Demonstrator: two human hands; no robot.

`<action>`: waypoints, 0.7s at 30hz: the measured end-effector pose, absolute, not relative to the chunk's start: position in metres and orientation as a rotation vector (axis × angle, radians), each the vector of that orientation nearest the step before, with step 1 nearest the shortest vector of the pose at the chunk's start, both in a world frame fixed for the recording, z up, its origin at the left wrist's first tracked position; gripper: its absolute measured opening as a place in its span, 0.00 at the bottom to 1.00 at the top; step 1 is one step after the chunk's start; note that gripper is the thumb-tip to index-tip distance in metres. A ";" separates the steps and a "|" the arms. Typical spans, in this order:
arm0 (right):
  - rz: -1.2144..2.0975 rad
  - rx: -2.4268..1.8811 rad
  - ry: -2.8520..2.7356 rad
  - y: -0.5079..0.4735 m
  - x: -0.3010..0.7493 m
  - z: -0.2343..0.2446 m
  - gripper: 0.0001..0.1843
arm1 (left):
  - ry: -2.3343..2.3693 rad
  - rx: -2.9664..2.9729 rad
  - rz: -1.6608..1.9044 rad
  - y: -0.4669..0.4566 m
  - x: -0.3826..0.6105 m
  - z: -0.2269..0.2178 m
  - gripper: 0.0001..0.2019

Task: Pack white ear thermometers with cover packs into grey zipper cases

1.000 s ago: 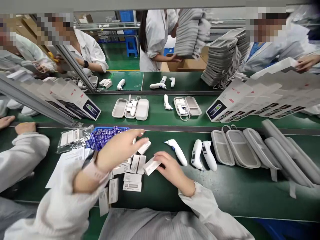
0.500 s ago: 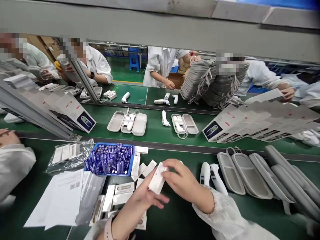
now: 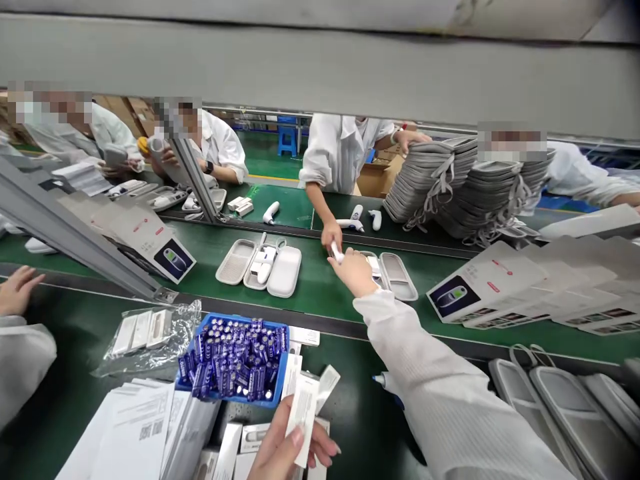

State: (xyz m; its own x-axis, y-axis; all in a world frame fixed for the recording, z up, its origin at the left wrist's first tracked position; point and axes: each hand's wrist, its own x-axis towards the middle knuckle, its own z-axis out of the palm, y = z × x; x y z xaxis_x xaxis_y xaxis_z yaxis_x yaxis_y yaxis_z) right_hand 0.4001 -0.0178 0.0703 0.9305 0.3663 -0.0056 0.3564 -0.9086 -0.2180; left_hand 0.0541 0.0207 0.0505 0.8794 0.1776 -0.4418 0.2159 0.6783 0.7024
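Note:
My left hand [image 3: 285, 447] is at the bottom of the view, shut on a small white carton [image 3: 303, 427] held upright. My right hand [image 3: 356, 272] reaches over the divider to the far green belt. Its fingertips meet a co-worker's hand [image 3: 331, 235] at a small white item [image 3: 337, 252], which both seem to hold. Below my left hand lie more small white cartons [image 3: 255, 437]. A white thermometer with a blue tip [image 3: 386, 381] is partly hidden under my right sleeve.
A blue crate of batteries [image 3: 235, 321] stands left of centre, beside a plastic bag of cartons [image 3: 147, 337] and stacked leaflets [image 3: 135, 427]. Grey zip cases [image 3: 565, 420] lie at right. Printed boxes [image 3: 485, 287] and an open case [image 3: 260, 267] sit on the far belt, where another person's hand [image 3: 15, 290] shows at left.
My right hand has left the carton and stretched forward to the far belt. The carton stays in my left hand, which has dropped lower in view. The co-worker's hand has come in.

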 end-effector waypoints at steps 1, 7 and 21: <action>0.017 -2.875 -0.545 -0.026 0.394 0.069 0.34 | 0.546 0.814 -0.001 0.022 0.053 0.049 0.30; 0.069 -2.747 -0.815 -0.152 0.327 0.085 0.19 | 0.744 0.726 0.027 0.021 0.047 0.056 0.23; 0.005 -2.697 -1.520 -0.285 0.195 0.028 0.42 | 0.553 1.071 -0.156 -0.017 0.031 0.074 0.22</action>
State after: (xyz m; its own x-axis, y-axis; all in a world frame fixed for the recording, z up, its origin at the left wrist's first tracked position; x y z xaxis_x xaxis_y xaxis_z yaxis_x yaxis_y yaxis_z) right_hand 0.1953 -0.2852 0.0277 0.5181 0.8551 0.0197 0.8550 -0.5170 -0.0411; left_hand 0.0306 -0.0168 0.0739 0.8540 0.1410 -0.5008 0.3821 0.4833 0.7876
